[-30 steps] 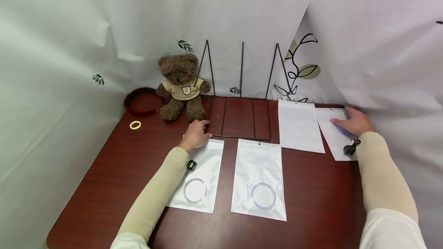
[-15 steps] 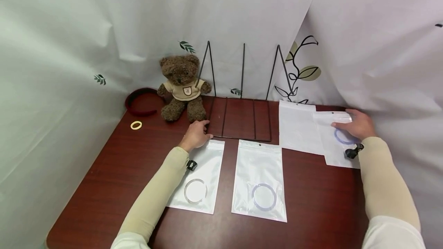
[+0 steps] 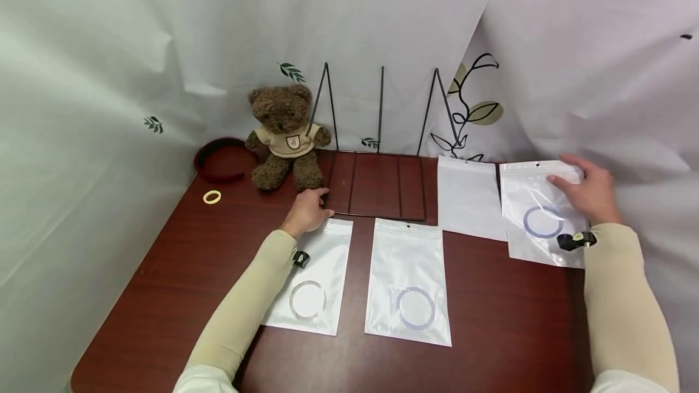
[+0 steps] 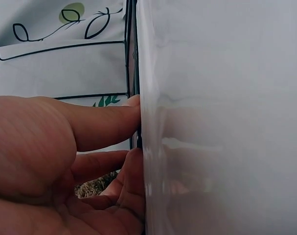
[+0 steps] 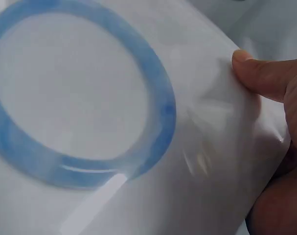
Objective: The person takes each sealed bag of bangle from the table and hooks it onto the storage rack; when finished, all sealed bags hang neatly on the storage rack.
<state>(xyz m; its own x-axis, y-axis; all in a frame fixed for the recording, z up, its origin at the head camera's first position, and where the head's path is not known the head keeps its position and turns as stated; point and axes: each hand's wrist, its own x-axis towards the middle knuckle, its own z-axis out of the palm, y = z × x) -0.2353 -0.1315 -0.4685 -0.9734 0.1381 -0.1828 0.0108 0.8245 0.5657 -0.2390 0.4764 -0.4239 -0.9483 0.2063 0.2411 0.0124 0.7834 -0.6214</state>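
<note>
My right hand (image 3: 590, 190) grips the right edge of a white zip bag (image 3: 524, 193), thumb on its front and fingers behind. Through the clear front shows a blue bangle (image 5: 163, 112); in the right wrist view the bag is tilted. My left hand (image 3: 307, 212) rests at the top edge of another zip bag (image 3: 333, 259), beside the front left corner of a black wire rack (image 3: 377, 218). In the left wrist view its thumb and loosely bent fingers (image 4: 106, 129) lie at that edge. A pale bangle (image 3: 293, 302) shows inside this bag.
A third zip bag (image 3: 406, 259) with a lavender bangle lies at front centre, and a white bag (image 3: 469, 199) lies right of the rack. At the back left are a teddy bear (image 3: 284, 138), a dark red headband (image 3: 199, 165) and a yellow ring (image 3: 205, 199). White curtains (image 3: 98, 108) enclose the table.
My right hand has the bag with the blue bangle shifted first left over the neighbouring bag, then right and off it, and the bangle shows more fully. The left hand stays put.
</note>
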